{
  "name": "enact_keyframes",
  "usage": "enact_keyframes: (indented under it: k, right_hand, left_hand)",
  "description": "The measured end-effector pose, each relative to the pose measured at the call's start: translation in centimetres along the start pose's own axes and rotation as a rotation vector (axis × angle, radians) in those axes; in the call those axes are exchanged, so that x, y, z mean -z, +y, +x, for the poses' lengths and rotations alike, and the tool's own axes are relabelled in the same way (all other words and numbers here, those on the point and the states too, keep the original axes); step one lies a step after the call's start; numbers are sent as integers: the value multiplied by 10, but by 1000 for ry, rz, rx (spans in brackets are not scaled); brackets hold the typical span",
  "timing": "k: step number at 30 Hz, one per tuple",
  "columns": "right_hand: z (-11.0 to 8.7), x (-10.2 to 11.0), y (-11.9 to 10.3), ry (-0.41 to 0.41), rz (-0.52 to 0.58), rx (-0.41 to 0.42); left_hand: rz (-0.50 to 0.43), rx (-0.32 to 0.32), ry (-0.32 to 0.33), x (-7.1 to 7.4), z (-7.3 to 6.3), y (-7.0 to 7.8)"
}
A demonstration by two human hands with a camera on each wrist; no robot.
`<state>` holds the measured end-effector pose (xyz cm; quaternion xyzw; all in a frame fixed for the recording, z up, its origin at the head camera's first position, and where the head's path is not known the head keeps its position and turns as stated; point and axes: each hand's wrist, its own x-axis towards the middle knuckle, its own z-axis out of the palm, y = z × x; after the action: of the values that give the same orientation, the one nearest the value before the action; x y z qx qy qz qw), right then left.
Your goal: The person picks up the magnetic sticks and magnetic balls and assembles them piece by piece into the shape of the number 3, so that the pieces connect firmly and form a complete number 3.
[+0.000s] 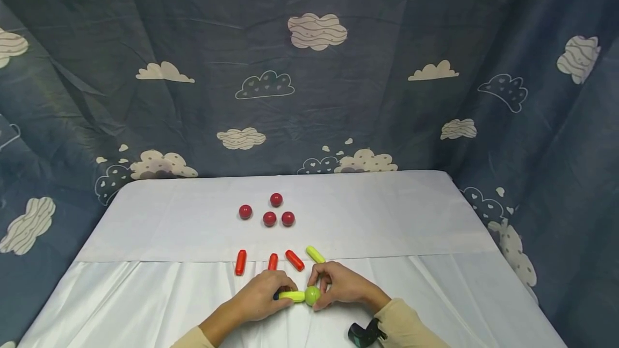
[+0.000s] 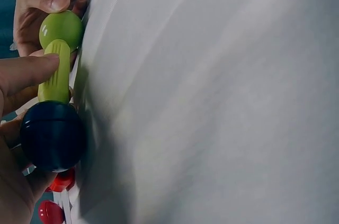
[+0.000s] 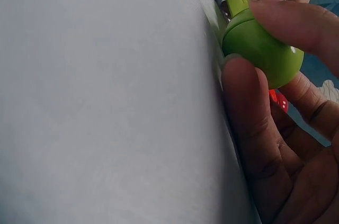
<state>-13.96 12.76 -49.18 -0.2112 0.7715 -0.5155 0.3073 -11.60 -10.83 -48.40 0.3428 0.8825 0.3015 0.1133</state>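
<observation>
My left hand [image 1: 263, 295] grips a ribbed yellow-green rod [image 2: 55, 78], its thumb pressed along the side. A shiny dark blue ball [image 2: 53, 136] sits at the rod's near end in the left wrist view, partly behind my fingers in the head view. At the rod's other end is a lime green ball [image 1: 312, 296], touching it. My right hand [image 1: 340, 283] pinches that green ball between thumb and fingers, as the right wrist view shows close up. The joined pieces lie just over the white cloth.
Beyond my hands lie three red rods [image 1: 240, 262], one partly hidden by the left hand, and a loose yellow-green rod [image 1: 315, 254]. Several red balls [image 1: 269, 218] rest farther back on the white-covered table [image 1: 387, 214]. A dark cloud-patterned curtain [image 1: 367, 111] surrounds the table's back and sides.
</observation>
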Motion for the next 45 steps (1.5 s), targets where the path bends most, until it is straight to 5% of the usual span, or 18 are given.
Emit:
enact_keyframes:
  k: [23, 38, 45]
  right_hand:
    - [-8, 8, -5, 4, -96, 60]
    - [15, 40, -16, 258, -295, 105]
    - [32, 37, -17, 258, -367, 74]
  left_hand:
    - [-139, 70, -2, 0, 0, -2]
    - [-164, 84, -4, 1, 2, -3]
    - [-167, 85, -5, 1, 3, -3]
